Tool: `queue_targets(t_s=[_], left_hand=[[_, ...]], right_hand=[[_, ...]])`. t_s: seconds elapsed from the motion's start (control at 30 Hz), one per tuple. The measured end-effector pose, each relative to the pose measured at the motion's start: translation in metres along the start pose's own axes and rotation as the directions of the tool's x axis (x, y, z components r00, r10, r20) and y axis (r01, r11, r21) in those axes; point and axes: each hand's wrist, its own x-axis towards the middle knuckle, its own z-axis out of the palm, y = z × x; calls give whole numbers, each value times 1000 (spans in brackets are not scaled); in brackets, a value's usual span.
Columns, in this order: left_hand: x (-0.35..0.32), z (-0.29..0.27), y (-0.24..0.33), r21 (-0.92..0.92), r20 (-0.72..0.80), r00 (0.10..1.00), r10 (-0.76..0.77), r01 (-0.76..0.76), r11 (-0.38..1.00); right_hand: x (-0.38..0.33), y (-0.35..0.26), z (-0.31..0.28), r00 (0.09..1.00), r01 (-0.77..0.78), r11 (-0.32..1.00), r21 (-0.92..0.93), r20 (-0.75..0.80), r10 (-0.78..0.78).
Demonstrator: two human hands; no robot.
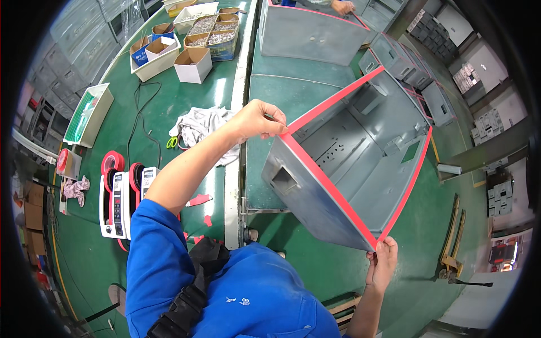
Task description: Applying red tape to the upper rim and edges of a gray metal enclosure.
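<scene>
Nearest is my blue shirt (pixel 242 281), bearing two small white marks on the chest, too small to read, crossed by one black strap (pixel 189 304) with a buckle. My right hand (pixel 383 259) pinches the near corner of one grey metal box (pixel 315 197), thumb and fingers together; whether they grip metal or tape I cannot tell. My left hand (pixel 259 120), its fingers also pinched together, meets the left corner of the same rim. The box stands tilted, partly over the edge of a green bench (pixel 293 84), with red tape (pixel 332 181) along three rim edges. To my left, on a long green table (pixel 186 96), are several red tape scraps (pixel 198 200), two white tape dispensers (pixel 117 205) with dark front panels, one pair of green-handled scissors (pixel 172 142) and one pale crumpled cloth (pixel 197 127). Beyond lie one white carton (pixel 193 65), one blue carton (pixel 139 56) with white lettering, and one carton divided into four compartments (pixel 224 50) of small parts. Farthest, another person's hand (pixel 342 7) is at a second grey box (pixel 304 39), also red-edged.
</scene>
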Motion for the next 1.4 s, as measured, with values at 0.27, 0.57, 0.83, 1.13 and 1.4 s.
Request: queue_targets(t_s=[0.27,0.57,0.83,1.13,1.4], left_hand=[[-1,0,-1,20,12,999,33,-34,999],[-3,0,-1,56,-1,999,42,-42,998],[-2,1,-12,315,-72,985,154,-124,941],[-11,9,-21,-12,-225,970,95,-100,995],[-2,41,-43,-174,-333,940,71,-135,976]], right_hand=[[2,1,-2,1000,-5,1000,-9,6,5],[1,1,0,1000,-3,1000,-8,14,4],[0,4,-3,1000,6,1000,-13,4,-6],[1,4,-9,998,54,998,-11,10,-54],[1,5,3,997,67,997,28,22,-68]])
